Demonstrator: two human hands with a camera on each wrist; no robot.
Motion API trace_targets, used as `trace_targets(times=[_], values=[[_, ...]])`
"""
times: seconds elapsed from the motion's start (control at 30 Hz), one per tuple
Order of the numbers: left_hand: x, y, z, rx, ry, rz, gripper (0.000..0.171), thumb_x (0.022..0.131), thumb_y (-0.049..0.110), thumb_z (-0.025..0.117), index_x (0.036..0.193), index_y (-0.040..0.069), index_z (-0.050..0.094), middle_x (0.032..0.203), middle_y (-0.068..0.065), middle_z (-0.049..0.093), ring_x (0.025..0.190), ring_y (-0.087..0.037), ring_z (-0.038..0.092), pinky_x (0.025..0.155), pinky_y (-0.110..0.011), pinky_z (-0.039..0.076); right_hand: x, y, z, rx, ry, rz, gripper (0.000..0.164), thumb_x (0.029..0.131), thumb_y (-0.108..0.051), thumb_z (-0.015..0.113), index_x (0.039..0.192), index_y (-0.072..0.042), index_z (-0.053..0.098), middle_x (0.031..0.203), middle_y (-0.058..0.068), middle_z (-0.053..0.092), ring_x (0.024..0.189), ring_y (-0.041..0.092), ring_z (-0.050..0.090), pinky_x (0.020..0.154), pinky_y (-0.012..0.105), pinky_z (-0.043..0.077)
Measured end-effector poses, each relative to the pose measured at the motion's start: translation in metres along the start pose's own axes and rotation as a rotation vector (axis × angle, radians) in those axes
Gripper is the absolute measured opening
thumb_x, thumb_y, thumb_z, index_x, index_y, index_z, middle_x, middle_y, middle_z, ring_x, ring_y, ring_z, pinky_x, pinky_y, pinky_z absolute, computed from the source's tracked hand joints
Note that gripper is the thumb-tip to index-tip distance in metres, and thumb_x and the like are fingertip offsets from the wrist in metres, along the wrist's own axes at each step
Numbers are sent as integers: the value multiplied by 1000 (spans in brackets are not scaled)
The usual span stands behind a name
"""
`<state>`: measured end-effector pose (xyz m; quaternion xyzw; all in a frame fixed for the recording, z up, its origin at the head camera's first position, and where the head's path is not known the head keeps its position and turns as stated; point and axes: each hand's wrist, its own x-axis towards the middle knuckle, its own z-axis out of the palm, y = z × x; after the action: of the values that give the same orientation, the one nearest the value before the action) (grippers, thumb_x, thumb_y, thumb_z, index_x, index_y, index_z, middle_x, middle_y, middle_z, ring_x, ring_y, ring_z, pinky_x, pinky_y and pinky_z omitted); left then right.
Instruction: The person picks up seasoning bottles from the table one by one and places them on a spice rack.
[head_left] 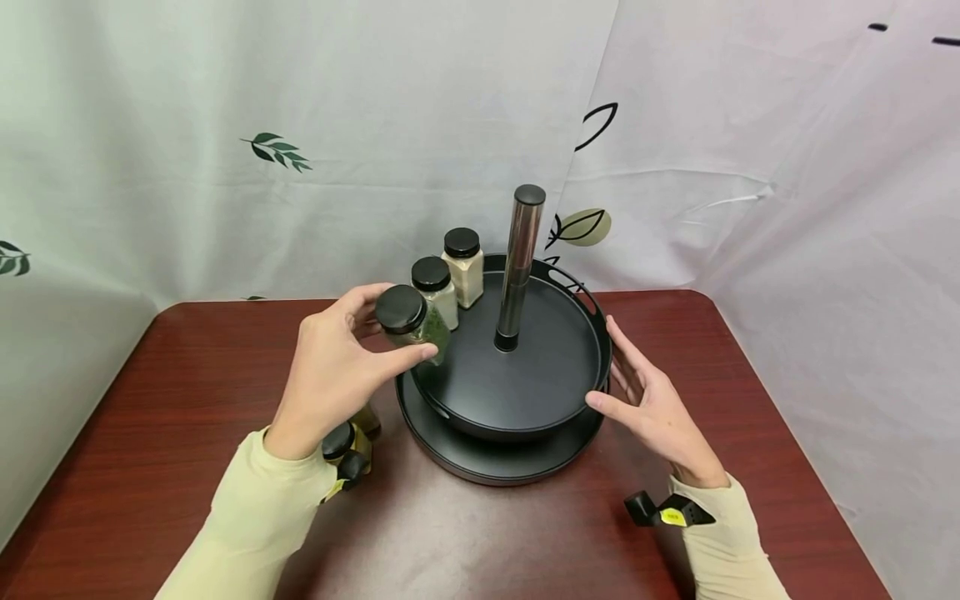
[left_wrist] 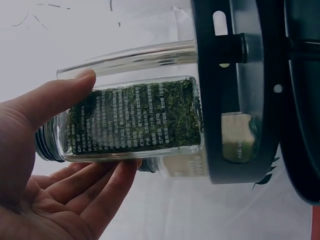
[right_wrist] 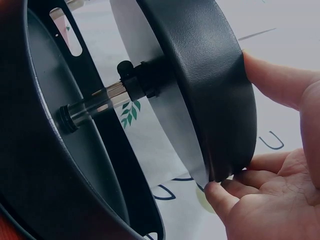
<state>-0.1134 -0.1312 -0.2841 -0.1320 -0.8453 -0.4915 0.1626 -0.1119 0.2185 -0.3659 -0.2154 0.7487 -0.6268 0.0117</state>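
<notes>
My left hand (head_left: 326, 367) grips a glass jar of green dried herbs (head_left: 437, 329) with a black lid, thumb on one side and fingers on the other. The jar is at the left edge of the upper tray (head_left: 540, 375) of a black two-tier rack; in the left wrist view, the herb jar (left_wrist: 137, 117) has its base close to the tray rim, contact unclear. My right hand (head_left: 652, 408) holds the right side of the upper tray, its thumb and fingertips against the outer wall (right_wrist: 215, 90). Two black-lidded jars of pale seasoning (head_left: 444, 302) (head_left: 467, 275) stand along the upper tray's back left.
Below sits the wider lower tray (head_left: 495, 473) on the red-brown table (head_left: 210, 383). A metal post (head_left: 517, 275) rises from the upper tray. Yellowish jars (head_left: 358, 443) stand beneath my left wrist, partly hidden. A pale curtain (head_left: 375, 125) hangs behind.
</notes>
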Motion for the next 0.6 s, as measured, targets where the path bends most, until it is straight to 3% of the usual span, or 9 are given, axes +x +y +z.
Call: trace_targets(times=[0.33,0.6], values=[[1,-9,13,109,-20,-13,64,59,33,87,115,18,60,95,8,68,75,-4,64,69,-25,53,0,-1,0,-13,2,5,86,83,5,65,149,-15,14,155,3,10,139,25,17,105,19,25],[0,-14,21,146,-46,0,65,61,35,86,116,15,59,92,8,68,73,-2,63,65,-24,51,0,-1,1,-10,5,8,86,82,5,65,149,-12,14,155,4,9,139,25,17,105,18,26]])
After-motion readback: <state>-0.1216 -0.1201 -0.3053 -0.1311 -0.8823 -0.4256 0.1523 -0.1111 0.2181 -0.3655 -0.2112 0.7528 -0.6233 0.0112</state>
